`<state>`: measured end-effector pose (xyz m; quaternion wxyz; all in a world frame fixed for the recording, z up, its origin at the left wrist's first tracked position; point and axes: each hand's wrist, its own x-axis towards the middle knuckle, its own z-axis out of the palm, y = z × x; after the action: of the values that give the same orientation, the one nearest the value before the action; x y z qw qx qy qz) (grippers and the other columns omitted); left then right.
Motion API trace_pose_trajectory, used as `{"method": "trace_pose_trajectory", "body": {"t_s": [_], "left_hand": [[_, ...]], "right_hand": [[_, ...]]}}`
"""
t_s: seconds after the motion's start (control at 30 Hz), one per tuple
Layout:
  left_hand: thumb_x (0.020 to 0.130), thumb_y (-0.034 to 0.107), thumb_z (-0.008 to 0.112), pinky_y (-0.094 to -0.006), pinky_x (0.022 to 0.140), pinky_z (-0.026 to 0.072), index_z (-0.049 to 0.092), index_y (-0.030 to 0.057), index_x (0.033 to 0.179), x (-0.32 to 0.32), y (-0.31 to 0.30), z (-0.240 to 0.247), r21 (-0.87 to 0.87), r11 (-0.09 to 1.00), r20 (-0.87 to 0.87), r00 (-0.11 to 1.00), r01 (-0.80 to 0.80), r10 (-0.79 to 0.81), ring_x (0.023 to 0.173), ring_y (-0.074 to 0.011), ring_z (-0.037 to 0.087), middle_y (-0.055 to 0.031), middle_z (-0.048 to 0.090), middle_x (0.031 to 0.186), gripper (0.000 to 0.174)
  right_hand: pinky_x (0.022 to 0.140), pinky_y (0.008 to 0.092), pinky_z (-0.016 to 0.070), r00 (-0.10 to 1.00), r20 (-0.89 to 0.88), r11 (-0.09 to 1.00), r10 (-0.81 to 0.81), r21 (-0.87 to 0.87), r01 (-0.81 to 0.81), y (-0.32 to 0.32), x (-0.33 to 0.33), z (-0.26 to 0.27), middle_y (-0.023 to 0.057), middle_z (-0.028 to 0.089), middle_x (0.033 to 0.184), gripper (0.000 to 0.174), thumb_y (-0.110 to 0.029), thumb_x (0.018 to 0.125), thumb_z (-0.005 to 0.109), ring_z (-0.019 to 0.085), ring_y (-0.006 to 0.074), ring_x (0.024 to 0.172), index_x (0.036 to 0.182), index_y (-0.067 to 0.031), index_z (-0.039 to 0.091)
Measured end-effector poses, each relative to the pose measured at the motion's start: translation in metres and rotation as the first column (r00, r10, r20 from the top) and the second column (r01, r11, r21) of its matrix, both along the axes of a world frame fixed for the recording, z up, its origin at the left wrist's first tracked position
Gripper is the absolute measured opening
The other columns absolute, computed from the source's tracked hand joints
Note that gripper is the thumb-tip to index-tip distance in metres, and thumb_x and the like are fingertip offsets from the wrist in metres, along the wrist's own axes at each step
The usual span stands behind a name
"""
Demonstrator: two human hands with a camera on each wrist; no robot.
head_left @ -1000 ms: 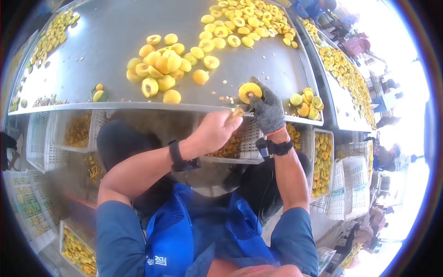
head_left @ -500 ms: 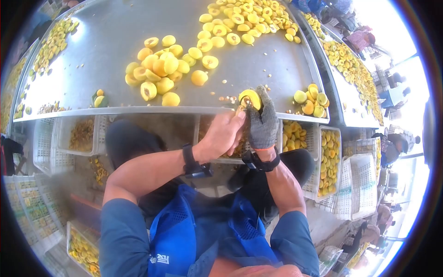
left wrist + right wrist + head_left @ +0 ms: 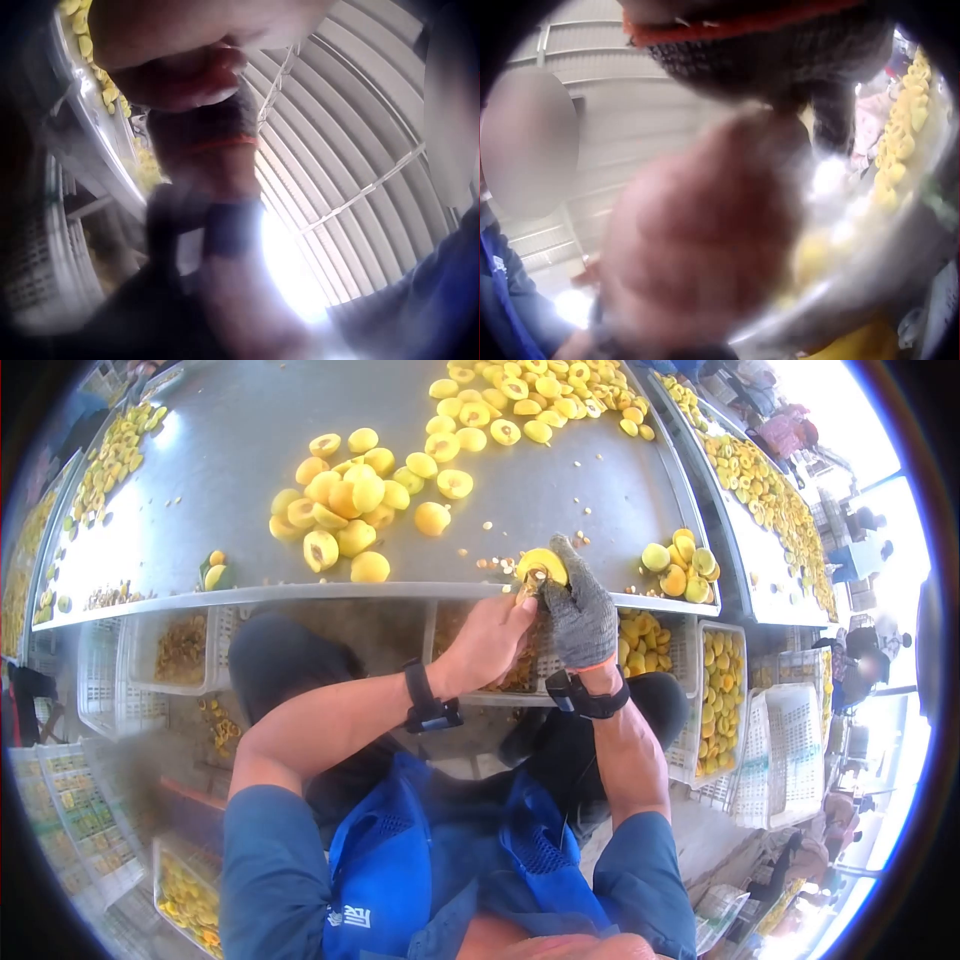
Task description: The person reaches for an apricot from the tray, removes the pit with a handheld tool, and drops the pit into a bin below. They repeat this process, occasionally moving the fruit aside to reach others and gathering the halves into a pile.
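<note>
My gloved right hand (image 3: pixel 582 610) holds a yellow peach half (image 3: pixel 543 565) over the table's front edge, its cut face turned toward me. My bare left hand (image 3: pixel 490 640) is close against it, thumb and fingers pinching a small yellow-brown thing (image 3: pixel 525 593) at the fruit's cut side; I cannot tell what that thing is. In the left wrist view the bare fingers (image 3: pixel 217 82) overlap the grey glove (image 3: pixel 202 127). The right wrist view has the glove (image 3: pixel 765 60) above the blurred bare hand (image 3: pixel 705 232), with the peach half hidden.
On the metal table (image 3: pixel 250 450) lie a near pile of peach halves (image 3: pixel 340 500), a larger far pile (image 3: pixel 540 400) and a small group (image 3: pixel 683 565) at right. Pit bits (image 3: pixel 492 564) are scattered near the hands. Below the edge stand crates, one with peach halves (image 3: pixel 718 700).
The bare left hand came up from just below the peach half to its cut side, bringing the small thing against it. The right hand stays near the table edge, its glove more upright.
</note>
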<state>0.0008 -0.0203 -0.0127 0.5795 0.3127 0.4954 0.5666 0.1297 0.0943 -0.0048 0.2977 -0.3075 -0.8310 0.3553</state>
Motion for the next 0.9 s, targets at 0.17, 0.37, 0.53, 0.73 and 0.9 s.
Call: {"method": "trace_pose_trajectory", "body": {"t_s": [0.17, 0.37, 0.53, 0.73, 0.9], "left_hand": [[0.112, 0.032, 0.041, -0.0293, 0.036, 0.0335, 0.046, 0.0067, 0.084, 0.005, -0.005, 0.002, -0.034, 0.999, 0.143, 0.99, 0.017, -0.012, 0.041, -0.0095, 0.038, 0.0024, 0.039, 0.059, 0.038], [0.112, 0.033, 0.042, -0.0286, 0.036, 0.034, 0.047, 0.0077, 0.083, -0.002, -0.007, 0.014, -0.087, 0.987, 0.277, 0.955, 0.134, -0.105, 0.043, -0.0093, 0.039, 0.0022, 0.04, 0.06, 0.039], [0.111, 0.043, 0.045, -0.0249, 0.036, 0.0337, 0.05, 0.0089, 0.084, -0.012, -0.008, 0.023, -0.127, 0.96, 0.257, 0.943, 0.248, -0.209, 0.042, -0.0064, 0.036, 0.0038, 0.037, 0.058, 0.043], [0.108, 0.046, 0.049, -0.0233, 0.035, 0.0315, 0.053, 0.0062, 0.087, -0.026, -0.005, 0.026, -0.124, 0.918, 0.399, 0.866, 0.376, -0.301, 0.041, -0.0047, 0.035, 0.0038, 0.038, 0.058, 0.046], [0.108, 0.048, 0.048, -0.0222, 0.034, 0.0294, 0.054, 0.0046, 0.091, -0.033, -0.005, 0.033, -0.17, 0.857, 0.441, 0.815, 0.487, -0.376, 0.04, -0.0042, 0.034, 0.0049, 0.039, 0.059, 0.047]], "right_hand": [[0.098, 0.036, 0.0521, 0.993, -0.115, 1.0, 0.018, -0.011, -0.02, -0.001, 0.002, -0.013, 0.02, 0.07, 0.127, 0.05, -0.012, 0.1, 0.062, 0.068, 0.0262, 0.114, 0.147, 0.0002, 0.051], [0.098, 0.0348, 0.0519, 0.992, -0.097, 0.991, 0.079, -0.101, -0.089, 0.008, 0.006, 0.0, 0.0179, 0.071, 0.125, 0.051, -0.013, 0.098, 0.067, 0.068, 0.0235, 0.114, 0.146, -0.0004, 0.054], [0.096, 0.0327, 0.0527, 0.988, -0.051, 0.968, 0.147, -0.2, -0.155, 0.016, 0.01, 0.017, 0.0134, 0.073, 0.123, 0.051, -0.012, 0.095, 0.073, 0.067, 0.0173, 0.11, 0.142, -0.0007, 0.058], [0.095, 0.0289, 0.0538, 0.97, -0.14, 0.882, 0.198, -0.406, -0.239, 0.019, 0.02, 0.029, 0.0071, 0.072, 0.122, 0.048, -0.001, 0.093, 0.07, 0.064, 0.0114, 0.107, 0.14, 0.0, 0.06], [0.093, 0.0323, 0.0553, 0.916, -0.291, 0.831, 0.277, -0.406, -0.38, 0.022, 0.023, 0.017, 0.0115, 0.074, 0.118, 0.044, -0.001, 0.09, 0.072, 0.068, 0.0153, 0.105, 0.133, -0.0007, 0.065]]}}
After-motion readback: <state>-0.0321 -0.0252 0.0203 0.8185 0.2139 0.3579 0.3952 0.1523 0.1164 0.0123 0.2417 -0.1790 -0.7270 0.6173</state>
